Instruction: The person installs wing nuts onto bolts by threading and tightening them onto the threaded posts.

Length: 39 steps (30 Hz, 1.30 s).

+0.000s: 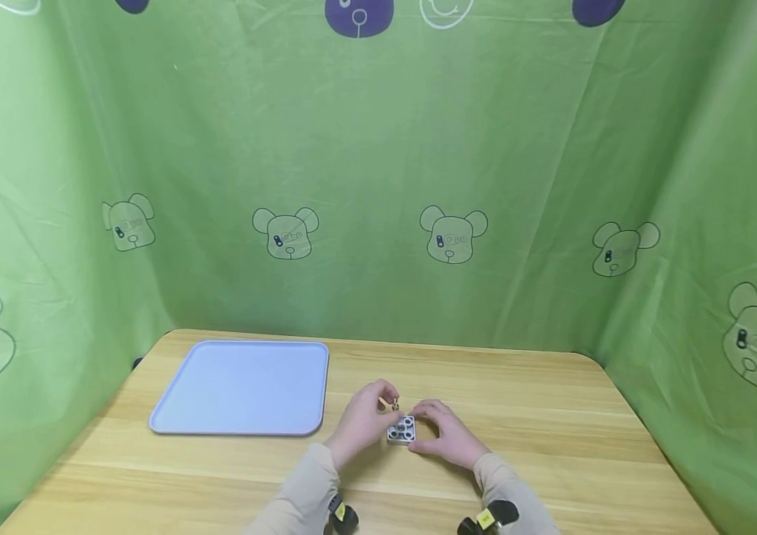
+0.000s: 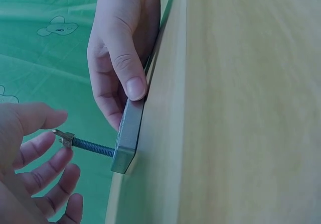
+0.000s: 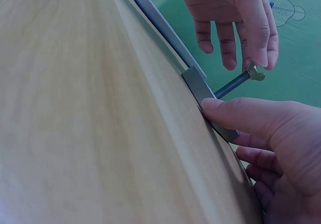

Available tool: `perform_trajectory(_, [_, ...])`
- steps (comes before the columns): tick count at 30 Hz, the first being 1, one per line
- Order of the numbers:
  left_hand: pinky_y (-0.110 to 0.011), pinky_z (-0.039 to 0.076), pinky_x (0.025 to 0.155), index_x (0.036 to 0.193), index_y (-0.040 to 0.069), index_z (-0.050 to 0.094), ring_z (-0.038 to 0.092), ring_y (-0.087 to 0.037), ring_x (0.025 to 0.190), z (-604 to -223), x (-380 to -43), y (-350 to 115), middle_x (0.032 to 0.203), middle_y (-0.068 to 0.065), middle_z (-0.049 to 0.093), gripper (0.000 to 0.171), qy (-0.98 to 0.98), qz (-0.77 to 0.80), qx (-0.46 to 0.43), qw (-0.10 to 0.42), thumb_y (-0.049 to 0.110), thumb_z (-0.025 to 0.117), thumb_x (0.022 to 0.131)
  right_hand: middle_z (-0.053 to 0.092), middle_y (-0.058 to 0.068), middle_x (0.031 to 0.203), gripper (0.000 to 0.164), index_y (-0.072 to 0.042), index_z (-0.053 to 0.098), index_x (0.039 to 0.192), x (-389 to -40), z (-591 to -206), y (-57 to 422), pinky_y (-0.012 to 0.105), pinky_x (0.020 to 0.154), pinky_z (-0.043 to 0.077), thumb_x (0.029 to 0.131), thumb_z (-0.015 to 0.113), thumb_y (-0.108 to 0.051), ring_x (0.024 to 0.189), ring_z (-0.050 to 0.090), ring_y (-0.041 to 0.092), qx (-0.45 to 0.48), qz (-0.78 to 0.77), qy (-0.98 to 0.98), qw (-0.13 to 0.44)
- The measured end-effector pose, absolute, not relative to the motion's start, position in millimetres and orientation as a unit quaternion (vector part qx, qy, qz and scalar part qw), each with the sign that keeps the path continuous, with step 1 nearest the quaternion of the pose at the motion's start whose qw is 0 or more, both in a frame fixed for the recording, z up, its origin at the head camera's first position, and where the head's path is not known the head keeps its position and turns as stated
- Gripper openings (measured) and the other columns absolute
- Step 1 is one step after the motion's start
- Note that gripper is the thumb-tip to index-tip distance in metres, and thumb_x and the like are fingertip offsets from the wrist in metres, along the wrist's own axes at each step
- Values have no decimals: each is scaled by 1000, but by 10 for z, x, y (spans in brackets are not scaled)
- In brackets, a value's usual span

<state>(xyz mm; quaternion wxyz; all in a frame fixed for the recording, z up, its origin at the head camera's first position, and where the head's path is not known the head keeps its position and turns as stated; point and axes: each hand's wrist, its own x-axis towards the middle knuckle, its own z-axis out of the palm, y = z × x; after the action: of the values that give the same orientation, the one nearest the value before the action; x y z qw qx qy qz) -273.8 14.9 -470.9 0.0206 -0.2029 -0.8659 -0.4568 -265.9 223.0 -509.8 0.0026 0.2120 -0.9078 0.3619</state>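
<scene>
A small square metal block (image 1: 401, 438) with several round holes in its top lies on the table. From it rises a threaded bolt (image 2: 93, 147), which carries a brass-coloured wing nut (image 3: 255, 72) near its free end. My right hand (image 1: 448, 438) grips the block by its sides, thumb (image 3: 235, 112) on the near edge and fingers on the far one. At the wing nut, my left hand (image 1: 362, 423) has its fingers loosely bent and spread. One fingertip appears to touch the nut, while the thumb (image 2: 45, 118) stands apart from it in the left wrist view.
A pale blue-violet tray (image 1: 241, 386) lies on the wooden table (image 1: 518, 394), left of the hands. Green cloth (image 1: 365, 148) printed with bear heads hangs behind the table and along both sides.
</scene>
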Motion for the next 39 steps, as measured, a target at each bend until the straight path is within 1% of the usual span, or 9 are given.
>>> perform_trajectory(6, [-25, 47, 74, 105, 11, 60, 61, -20, 86, -4745, -2751, 157, 98, -4, 65, 30, -867, -459, -193, 28, 21, 76, 81, 54, 14, 132, 56, -8, 62, 121, -2657, -5095, 2227, 62, 107, 34, 76, 79, -37, 126, 48, 38, 215, 360, -908, 7])
perform_trajectory(10, [-23, 45, 70, 104, 11, 60, 56, -12, 79, -4778, -2758, 161, 96, -5, 64, 30, -870, -455, -188, 28, 24, 76, 82, 54, 14, 131, 56, -7, 61, 121, -2653, -5092, 2230, 63, 107, 35, 76, 79, -37, 126, 48, 38, 218, 359, -908, 9])
perform_trajectory(14, [-23, 45, 70, 101, 12, 61, 53, -7, 77, -4789, -2759, 156, 96, -4, 64, 26, -870, -457, -185, 25, 24, 75, 82, 54, 15, 131, 56, -6, 61, 121, -2652, -5091, 2232, 63, 107, 35, 77, 79, -36, 126, 49, 39, 222, 358, -907, 9])
perform_trajectory(20, [-24, 47, 74, 97, 13, 63, 55, -7, 81, -4804, -2776, 153, 95, 0, 64, 21, -870, -459, -181, 22, 24, 74, 84, 53, 16, 132, 58, -4, 60, 122, -2657, -5096, 2235, 63, 107, 34, 77, 78, -36, 126, 48, 40, 223, 356, -907, 8])
perform_trajectory(25, [-24, 48, 75, 95, 12, 63, 57, -8, 82, -4823, -2798, 159, 92, 1, 64, 17, -870, -458, -180, 25, 21, 73, 84, 53, 16, 132, 58, -5, 60, 122, -2676, -5118, 2240, 62, 106, 35, 76, 79, -37, 126, 48, 39, 222, 353, -909, 11])
perform_trajectory(39, [-27, 47, 73, 96, 14, 67, 56, -10, 81, -4807, -2805, 141, 91, 0, 64, 11, -882, -429, -193, 25, 17, 70, 86, 54, 14, 131, 58, -5, 61, 122, -2686, -5128, 2236, 62, 106, 35, 76, 79, -36, 125, 49, 38, 221, 359, -907, 13])
